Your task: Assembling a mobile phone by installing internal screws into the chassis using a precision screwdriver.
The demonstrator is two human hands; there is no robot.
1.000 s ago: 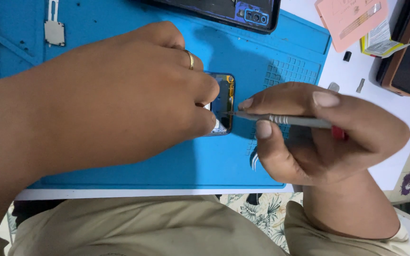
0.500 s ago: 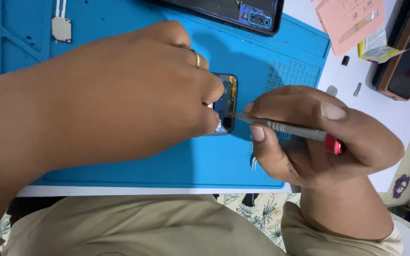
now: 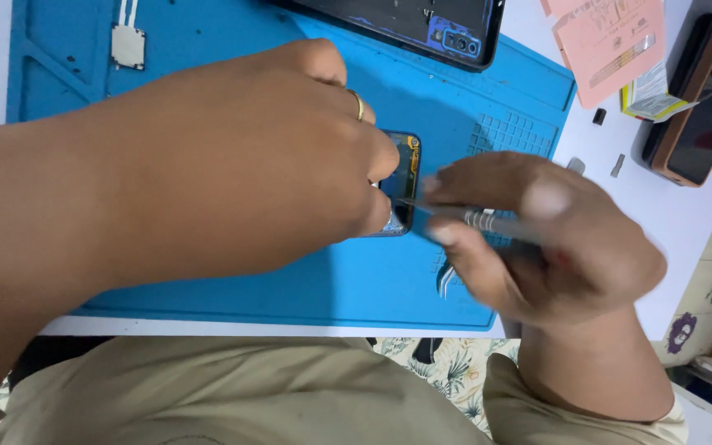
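Observation:
My left hand (image 3: 241, 165), with a gold ring on one finger, presses down on a small dark phone part (image 3: 401, 177) that lies on the blue work mat (image 3: 232, 49); the hand hides most of the part. My right hand (image 3: 537, 239) is closed around a thin metal tool (image 3: 463, 216) with a knurled grip. The tool's tip touches the phone part at the edge by my left fingertips. The right hand is blurred by motion.
An opened dark phone body (image 3: 405, 21) lies at the mat's far edge. A small white square component (image 3: 128, 45) sits at the mat's far left. Pink paper (image 3: 607, 45), a yellow-edged packet (image 3: 651, 95) and a brown-framed device (image 3: 694, 91) lie on the white table at right.
My right hand has shifted slightly left and up with the tool and is now blurred. My left hand stays pressed on the phone part.

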